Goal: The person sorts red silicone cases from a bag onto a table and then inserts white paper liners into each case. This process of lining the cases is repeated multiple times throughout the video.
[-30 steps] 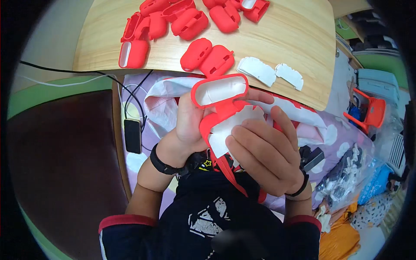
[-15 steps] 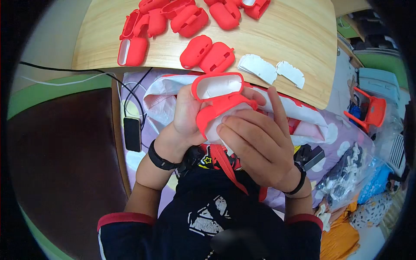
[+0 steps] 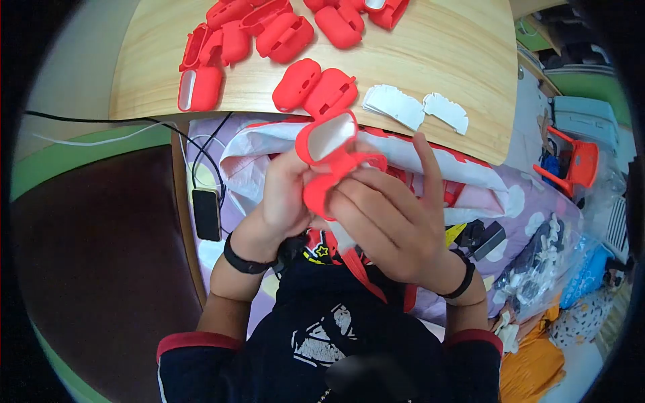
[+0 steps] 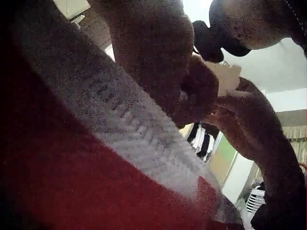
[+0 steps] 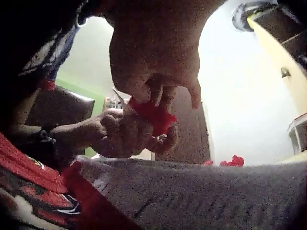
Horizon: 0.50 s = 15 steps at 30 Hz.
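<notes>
In the head view my left hand holds an opened red earphone case cover over the lap. The cover's upper half shows a white lining. My right hand lies across the lower half, its fingers curled in at the opening while the index finger points up. A white card sticks out below the right fingers; the rest of it is hidden by them. The right wrist view shows both hands meeting around the red cover. Dark, blurred fingers fill much of the left wrist view.
Several red case covers lie on the wooden table, two near its front edge. White cut cards lie to their right. A phone rests at the left by black cables. A white and red bag sits below the table edge.
The white card, spread over the lower half before, is now mostly behind the right fingers. Both hands have shifted slightly left, and the cover has turned and tilted.
</notes>
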### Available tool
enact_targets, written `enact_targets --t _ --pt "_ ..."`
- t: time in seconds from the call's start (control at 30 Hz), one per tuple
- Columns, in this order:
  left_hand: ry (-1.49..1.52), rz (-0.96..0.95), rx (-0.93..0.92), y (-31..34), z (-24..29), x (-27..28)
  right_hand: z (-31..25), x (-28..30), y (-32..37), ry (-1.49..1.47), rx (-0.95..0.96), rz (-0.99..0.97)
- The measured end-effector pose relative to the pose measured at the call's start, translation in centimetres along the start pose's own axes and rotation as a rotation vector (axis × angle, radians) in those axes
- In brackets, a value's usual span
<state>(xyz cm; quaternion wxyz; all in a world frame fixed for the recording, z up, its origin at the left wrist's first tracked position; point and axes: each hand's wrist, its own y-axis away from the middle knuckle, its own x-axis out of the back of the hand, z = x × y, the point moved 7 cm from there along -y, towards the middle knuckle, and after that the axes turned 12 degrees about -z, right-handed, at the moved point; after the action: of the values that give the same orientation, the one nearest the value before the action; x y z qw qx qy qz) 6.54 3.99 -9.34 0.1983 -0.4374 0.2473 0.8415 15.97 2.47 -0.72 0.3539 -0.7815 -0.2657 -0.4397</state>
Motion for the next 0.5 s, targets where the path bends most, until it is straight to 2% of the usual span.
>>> enact_targets --t 0.07,0.1,0.2,0.3,0.33,0.4,0.43,0.5 --pt "-0.112 0.098 0.091 1.0 -0.4 0.4 0.6 1.3 0.6 -0.092 -0.024 0.01" --pt "-0.13 0.076 0.169 1.6 -0.7 0.8 0.8 1.6 0.7 -0.056 -0.03 -0.023" --pt "-0.299 0.05 0.174 2.0 0.6 0.6 1.2 2.5 1.7 -0.113 -0.163 -0.16" --pt "-0.36 0.144 0.02 2.6 2.8 -0.5 2.1 2.0 2.3 0.055 -0.366 -0.407" --pt "-0.37 0.087 -0.035 2.7 3.2 -0.7 2.2 1.8 2.4 0.001 -0.379 -0.387" --pt "-0.521 0.173 -0.109 2.4 3.7 -1.4 2.9 1.5 2.1 -0.093 -0.398 -0.335" --pt "-0.552 0.141 -0.132 2.3 4.0 -1.9 2.9 1.9 1.8 -0.138 -0.38 -0.292" --pt "-0.612 0.082 -0.178 2.3 4.4 -2.9 3.4 2.6 1.4 -0.397 -0.437 -0.127"
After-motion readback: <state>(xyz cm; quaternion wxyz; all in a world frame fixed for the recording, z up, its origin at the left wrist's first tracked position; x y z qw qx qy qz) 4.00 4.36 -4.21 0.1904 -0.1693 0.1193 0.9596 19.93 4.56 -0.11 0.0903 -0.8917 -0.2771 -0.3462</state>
